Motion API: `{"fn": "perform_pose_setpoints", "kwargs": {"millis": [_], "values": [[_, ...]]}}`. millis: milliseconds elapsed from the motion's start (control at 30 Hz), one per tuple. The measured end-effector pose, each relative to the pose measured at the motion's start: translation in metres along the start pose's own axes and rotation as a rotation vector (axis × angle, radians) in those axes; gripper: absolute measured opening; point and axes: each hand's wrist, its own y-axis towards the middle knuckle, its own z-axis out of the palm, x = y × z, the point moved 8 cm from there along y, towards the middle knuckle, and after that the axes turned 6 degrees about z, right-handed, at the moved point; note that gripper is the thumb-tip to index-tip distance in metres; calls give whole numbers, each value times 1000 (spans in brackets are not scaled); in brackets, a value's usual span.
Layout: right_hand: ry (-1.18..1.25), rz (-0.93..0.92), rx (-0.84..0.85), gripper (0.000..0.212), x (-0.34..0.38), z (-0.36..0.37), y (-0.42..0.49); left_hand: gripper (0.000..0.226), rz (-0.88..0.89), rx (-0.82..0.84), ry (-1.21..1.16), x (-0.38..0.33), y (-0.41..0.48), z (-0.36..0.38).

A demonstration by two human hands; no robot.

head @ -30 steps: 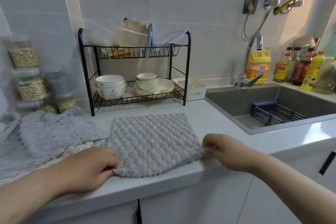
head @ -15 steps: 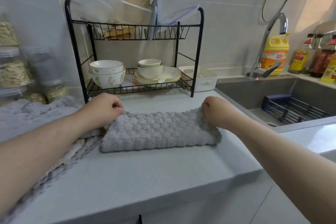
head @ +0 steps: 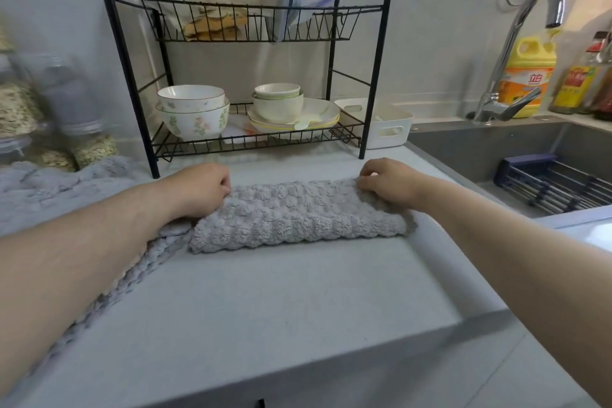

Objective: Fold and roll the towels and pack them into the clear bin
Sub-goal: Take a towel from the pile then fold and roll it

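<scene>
Now | towel (head: 298, 215) lies long-axis left-right before me | my left hand (head: 205, 187) and right hand (head: 387, 184) each pinch a far corner

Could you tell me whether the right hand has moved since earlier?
Yes: the right hand moved from the front edge of the counter back toward the dish rack, folding the grey towel over.

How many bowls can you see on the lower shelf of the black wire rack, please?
4: two white patterned ceramic bowls stacked at the shelf's left, two plain cream bowls stacked on plates at its right. Others may be nested unseen.
</scene>
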Motion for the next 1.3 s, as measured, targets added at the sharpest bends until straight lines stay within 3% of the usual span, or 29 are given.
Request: {"fn": "perform_pose_setpoints", "kwargs": {"millis": [233, 467, 567, 700, 867, 933, 1100, 1200, 1300], "values": [[84, -14, 130, 5, 3, -11, 8, 15, -10, -20, -95, -3, -5, -10], [-84, -97, 7, 12, 2, -24, 8, 19, 6, -72, -244, 7, -2, -20], [-14, -96, -27, 14, 3, -39, 4, 13, -83, -142, -562, 15, -6, -23], [430, -117, 47, 13, 10, -57, -16, 16, -146, -282, -1122, 18, -21, -34], [644, -148, 48, 20, 22, -79, -52, 21, -91, -387, -1363, -2, -51, -65], [670, -67, 37, 22, 16, -82, -58, 16, -124, -378, -1301, -7, -64, -70], [421, 112, 58, 8, -5, -61, -77, 15, -91, -294, -542, -22, -82, -54], [255, 153, -18, 10, -17, -43, -84, 20, -84, -226, -332, -27, -90, -24], [129, 188, -134, 20, -27, -37, -85, 12, -86, -160, -279, -33, -101, -9]]}}
